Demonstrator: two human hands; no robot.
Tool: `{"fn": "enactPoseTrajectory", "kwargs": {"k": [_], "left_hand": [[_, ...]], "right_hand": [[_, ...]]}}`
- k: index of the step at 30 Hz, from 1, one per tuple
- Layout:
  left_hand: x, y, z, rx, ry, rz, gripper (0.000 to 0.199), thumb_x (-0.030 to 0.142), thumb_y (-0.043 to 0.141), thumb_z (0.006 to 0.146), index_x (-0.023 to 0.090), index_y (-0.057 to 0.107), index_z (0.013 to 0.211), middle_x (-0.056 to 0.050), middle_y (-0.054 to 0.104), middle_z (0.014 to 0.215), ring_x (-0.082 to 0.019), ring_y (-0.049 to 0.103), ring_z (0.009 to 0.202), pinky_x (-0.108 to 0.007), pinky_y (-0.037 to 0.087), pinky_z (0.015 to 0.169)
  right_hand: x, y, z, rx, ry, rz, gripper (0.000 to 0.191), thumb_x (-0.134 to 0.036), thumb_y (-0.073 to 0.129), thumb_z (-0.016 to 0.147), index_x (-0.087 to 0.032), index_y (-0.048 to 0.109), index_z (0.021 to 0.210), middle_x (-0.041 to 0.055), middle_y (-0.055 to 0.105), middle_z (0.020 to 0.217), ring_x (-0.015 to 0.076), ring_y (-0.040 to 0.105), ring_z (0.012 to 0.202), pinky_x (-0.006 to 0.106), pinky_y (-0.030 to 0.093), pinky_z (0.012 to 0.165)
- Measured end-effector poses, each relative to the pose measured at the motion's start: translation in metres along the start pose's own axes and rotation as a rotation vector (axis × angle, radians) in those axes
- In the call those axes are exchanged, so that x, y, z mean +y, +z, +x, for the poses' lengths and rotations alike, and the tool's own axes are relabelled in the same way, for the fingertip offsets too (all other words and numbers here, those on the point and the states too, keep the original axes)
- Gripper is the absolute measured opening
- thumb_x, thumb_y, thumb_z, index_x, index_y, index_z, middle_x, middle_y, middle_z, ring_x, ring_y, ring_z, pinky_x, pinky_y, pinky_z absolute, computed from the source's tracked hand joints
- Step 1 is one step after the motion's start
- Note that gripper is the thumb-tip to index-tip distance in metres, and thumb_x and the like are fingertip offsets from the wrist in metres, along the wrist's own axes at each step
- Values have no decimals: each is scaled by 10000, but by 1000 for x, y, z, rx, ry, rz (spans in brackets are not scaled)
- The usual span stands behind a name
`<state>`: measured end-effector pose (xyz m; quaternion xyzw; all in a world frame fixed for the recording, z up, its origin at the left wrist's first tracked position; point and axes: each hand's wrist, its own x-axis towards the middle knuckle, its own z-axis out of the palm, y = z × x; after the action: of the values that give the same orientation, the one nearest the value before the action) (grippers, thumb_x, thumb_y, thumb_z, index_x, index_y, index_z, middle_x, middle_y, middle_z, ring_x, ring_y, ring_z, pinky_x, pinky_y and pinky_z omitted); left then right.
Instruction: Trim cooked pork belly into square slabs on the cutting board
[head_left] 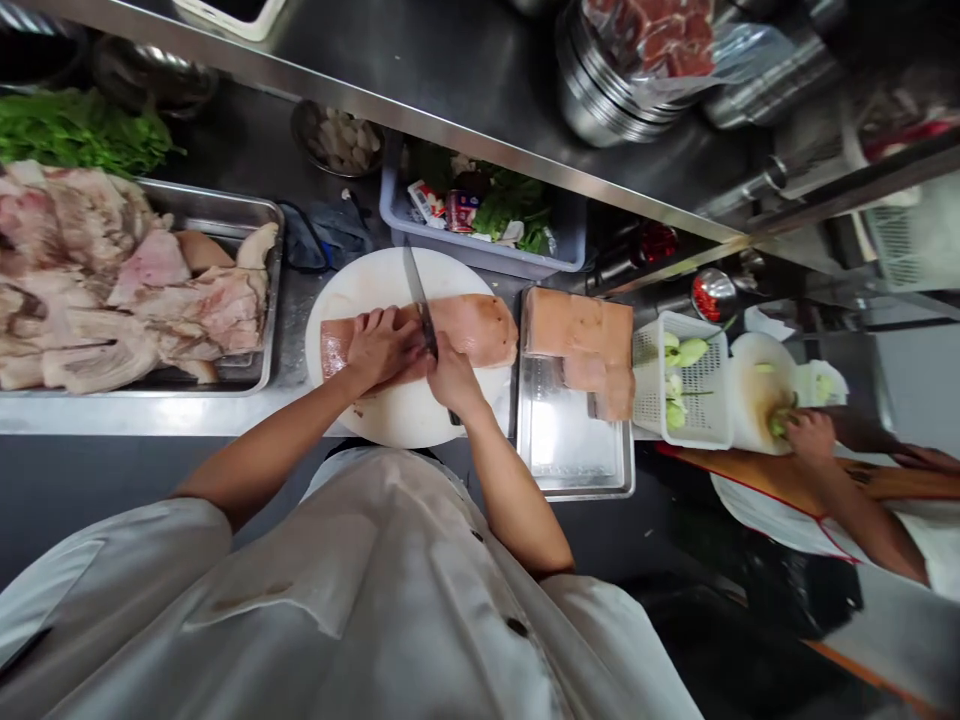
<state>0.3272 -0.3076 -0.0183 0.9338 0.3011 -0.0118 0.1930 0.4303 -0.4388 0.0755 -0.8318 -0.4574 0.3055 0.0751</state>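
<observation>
Pressing down on the meat slab [484, 325] with the left hand [382, 345], fingers slightly spread over its top; likely to stop any sliding on the round white board [409, 425]. Right hand [454, 378] wrapped firmly round the handle of the knife [420, 300], at the slab's near edge. Holding the blade crosswise just right of the left hand, tip pointing far, past the slab's far edge; probably for a square angle to the meat. Cannot tell depth of cut. Placed lengthwise left to right over mid-board, presumably for knife room. On the right, just beside: flat tray [570, 460] with squared meat blocks [577, 325] grouped toward the far end, likely for tidiness. On the left, near: heaped tray [240, 375] of pale meat pieces [127, 290], same surface [298, 408], probably for easy reach.
</observation>
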Motion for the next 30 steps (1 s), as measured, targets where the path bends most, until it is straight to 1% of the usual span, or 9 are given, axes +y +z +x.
{"fn": "enactPoseTrajectory", "kwargs": {"k": [4,6,11,13,18,20,23,27,30], "left_hand": [[-1,0,0,19,22,11,479,533,474,998,303,627,1389,-170,507,1425,-418,439,1310,-595,341,1095],[-2,2,1,18,28,13,475,527,463,1001,307,622,1391,-170,504,1428,-422,435,1315,-602,337,1098],[-4,3,4,10,30,73,489,546,436,1007,301,608,1394,-172,470,1486,-426,429,1326,-607,345,1092],[-5,2,4,4,28,86,480,555,448,1002,307,615,1378,-166,464,1502,-425,430,1328,-607,352,1085],[-2,2,2,17,16,74,459,543,526,972,337,619,1372,-151,478,1504,-430,435,1335,-606,356,1078],[2,1,1,13,11,70,445,523,528,976,331,622,1367,-157,490,1487,-427,454,1328,-595,361,1076],[1,-4,3,-8,-1,52,456,495,545,974,295,602,1379,-173,519,1460,-416,492,1318,-567,373,1076],[-26,-17,10,-97,-95,18,725,604,587,938,205,436,1525,-210,614,1378,-407,576,1276,-517,422,1056],[-56,-27,14,-251,-155,64,783,749,578,884,160,556,1400,-218,676,1291,-403,634,1229,-457,472,1005]], "right_hand": [[15,4,-62,-135,126,-37,376,-207,403,1066,-142,444,1434,138,767,985,297,740,903,352,514,795],[19,12,-76,-164,145,-46,336,-219,414,1067,-151,457,1393,131,768,952,294,745,875,339,509,770],[15,28,-1,-55,39,-37,466,-194,366,1062,-119,333,1520,155,760,1157,283,726,1045,368,528,896],[17,30,11,-26,15,-24,491,-204,359,1067,-122,306,1548,152,746,1216,275,717,1078,366,525,916],[39,43,-71,-146,116,-30,363,-250,370,1089,-141,431,1430,134,770,1016,276,741,918,332,501,812],[46,51,-87,-182,149,-39,343,-241,381,1088,-134,451,1407,143,769,1004,273,744,902,323,493,800],[44,56,-55,-147,161,-56,421,-228,379,1084,-111,402,1488,169,769,1038,287,744,942,340,500,823],[30,51,4,-38,61,-24,539,-191,376,1059,-112,319,1589,183,758,1143,300,724,1034,374,501,897],[40,49,-11,-52,43,-10,508,-197,391,1051,-111,384,1551,164,769,1083,297,723,998,350,491,856]]}}
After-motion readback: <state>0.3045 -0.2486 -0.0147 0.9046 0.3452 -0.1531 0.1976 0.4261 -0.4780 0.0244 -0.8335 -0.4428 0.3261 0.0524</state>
